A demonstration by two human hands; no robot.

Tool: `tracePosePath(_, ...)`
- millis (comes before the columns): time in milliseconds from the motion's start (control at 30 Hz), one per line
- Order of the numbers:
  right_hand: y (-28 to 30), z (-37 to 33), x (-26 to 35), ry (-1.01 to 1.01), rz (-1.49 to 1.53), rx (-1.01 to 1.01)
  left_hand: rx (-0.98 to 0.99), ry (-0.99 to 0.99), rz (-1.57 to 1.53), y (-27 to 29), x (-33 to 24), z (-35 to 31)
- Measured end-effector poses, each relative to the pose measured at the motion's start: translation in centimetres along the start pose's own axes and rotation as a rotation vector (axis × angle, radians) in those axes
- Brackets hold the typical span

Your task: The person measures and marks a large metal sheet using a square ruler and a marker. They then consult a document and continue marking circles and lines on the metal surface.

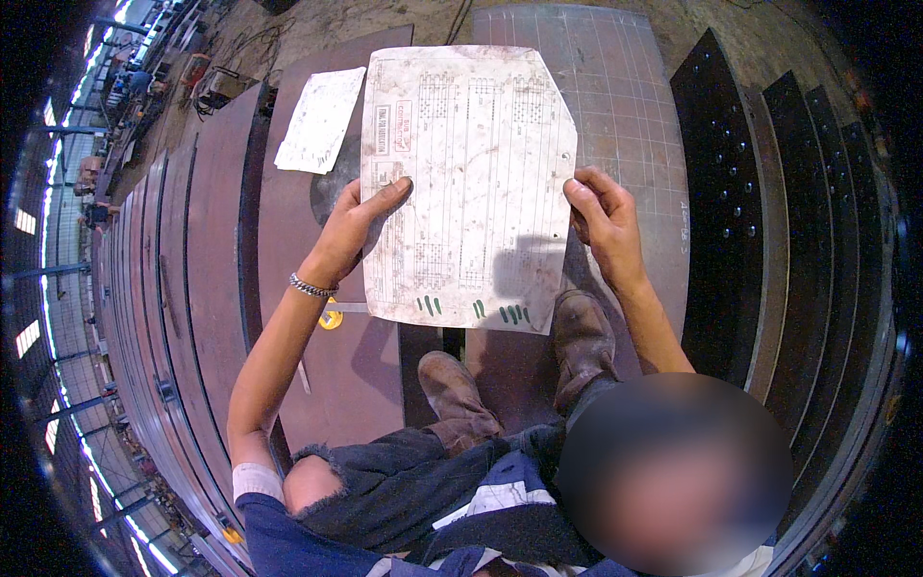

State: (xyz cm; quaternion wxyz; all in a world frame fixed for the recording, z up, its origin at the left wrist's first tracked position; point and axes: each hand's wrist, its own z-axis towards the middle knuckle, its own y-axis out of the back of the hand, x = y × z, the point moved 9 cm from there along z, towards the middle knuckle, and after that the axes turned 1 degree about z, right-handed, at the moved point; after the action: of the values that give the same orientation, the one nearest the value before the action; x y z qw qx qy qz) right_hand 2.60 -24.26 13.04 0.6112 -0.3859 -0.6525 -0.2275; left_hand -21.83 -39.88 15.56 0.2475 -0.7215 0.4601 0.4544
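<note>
The person stood on long rust-brown steel plates, boots near a gap between them; a misstep there looked risky. Both hands held up a large stained white paper drawing, left hand pinching its left edge, right hand its right. Being thin, it could have torn. A smaller paper sheet lay loose, far left.

Stained, creased drawing sheet, held flat by both side edges
</note>
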Motion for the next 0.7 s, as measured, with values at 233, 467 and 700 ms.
tracePosePath(233,0.14,-0.04,-0.12,-0.013,-0.011,-0.009,0.012,-0.004,-0.015,-0.02,0.16,0.06)
tracePosePath(467,-0.16,-0.08,0.00,0.001,0.037,0.011,0.011,0.008,-0.008,0.13,0.31,0.07)
tracePosePath(700,-0.20,-0.13,-0.11,-0.004,0.054,0.012,-0.048,0.022,-0.018,0.31,0.47,-0.06)
